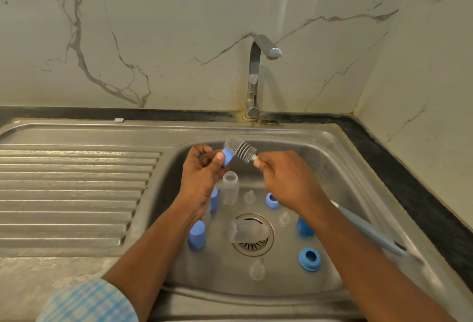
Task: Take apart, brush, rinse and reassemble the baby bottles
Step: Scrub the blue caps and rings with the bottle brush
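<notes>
Over the sink basin (340, 168) my left hand (202, 170) pinches a small blue bottle ring (226, 157). My right hand (286, 180) grips the grey bottle brush (243, 151) close to its head, and the bristles touch the blue ring. The brush's blue-grey handle (371, 232) trails out behind my right forearm. In the basin, one clear bottle (229, 188) stands upright and another (247, 230) lies over the drain. Around them are blue caps (196, 234), blue rings (309, 259) and clear teats (257, 270).
The steel tap (256, 75) rises behind the basin with no water running. A ribbed draining board (71, 193) lies to the left. A dark counter edge (409, 180) and marble walls close in at the back and right.
</notes>
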Demonstrator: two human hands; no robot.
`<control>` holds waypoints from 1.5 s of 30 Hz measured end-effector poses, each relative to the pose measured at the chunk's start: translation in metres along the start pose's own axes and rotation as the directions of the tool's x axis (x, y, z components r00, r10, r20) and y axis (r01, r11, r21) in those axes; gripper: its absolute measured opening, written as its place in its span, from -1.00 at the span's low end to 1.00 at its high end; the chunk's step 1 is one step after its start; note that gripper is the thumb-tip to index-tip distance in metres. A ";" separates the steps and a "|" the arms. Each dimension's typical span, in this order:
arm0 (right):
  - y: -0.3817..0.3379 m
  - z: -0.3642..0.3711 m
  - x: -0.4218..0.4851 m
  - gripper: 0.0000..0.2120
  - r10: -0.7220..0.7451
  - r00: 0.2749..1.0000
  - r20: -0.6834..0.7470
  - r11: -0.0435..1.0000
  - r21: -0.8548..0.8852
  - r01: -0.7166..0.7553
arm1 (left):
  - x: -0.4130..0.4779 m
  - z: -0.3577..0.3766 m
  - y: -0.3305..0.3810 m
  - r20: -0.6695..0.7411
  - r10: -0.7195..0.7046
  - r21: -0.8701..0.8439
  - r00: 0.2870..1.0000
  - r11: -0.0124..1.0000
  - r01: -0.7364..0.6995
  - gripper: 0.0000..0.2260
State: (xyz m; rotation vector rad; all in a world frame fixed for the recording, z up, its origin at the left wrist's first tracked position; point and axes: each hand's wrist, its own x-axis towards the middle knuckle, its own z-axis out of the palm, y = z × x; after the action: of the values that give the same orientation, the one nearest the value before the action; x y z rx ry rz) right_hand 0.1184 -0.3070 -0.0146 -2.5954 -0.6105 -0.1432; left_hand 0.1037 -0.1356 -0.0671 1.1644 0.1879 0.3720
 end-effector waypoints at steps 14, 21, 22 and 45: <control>-0.004 0.007 0.007 -0.71 0.068 0.997 -0.024 0.997 -0.025 -0.069 | 0.002 -0.002 -0.001 0.025 0.015 0.047 1.000 0.999 -0.016 -0.84; 0.006 0.003 0.005 -0.68 0.033 0.999 0.007 0.999 -0.028 -0.032 | -0.001 0.001 -0.004 0.010 0.022 0.105 1.000 0.994 -0.023 -0.86; 0.001 0.004 0.003 -0.72 0.001 1.000 0.019 1.000 -0.026 -0.001 | 0.000 0.000 -0.004 -0.014 0.027 0.092 1.000 0.995 -0.025 -0.87; 0.006 0.002 0.003 -0.64 0.002 1.000 -0.002 1.000 0.002 -0.002 | 0.000 0.003 0.002 -0.041 -0.049 -0.125 0.998 0.991 0.043 -0.83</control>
State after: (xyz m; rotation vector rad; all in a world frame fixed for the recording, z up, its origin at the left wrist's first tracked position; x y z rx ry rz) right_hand 0.1237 -0.3097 -0.0183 -2.5940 -0.6073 -0.1446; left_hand 0.1040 -0.1374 -0.0642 1.0282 0.2268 0.3640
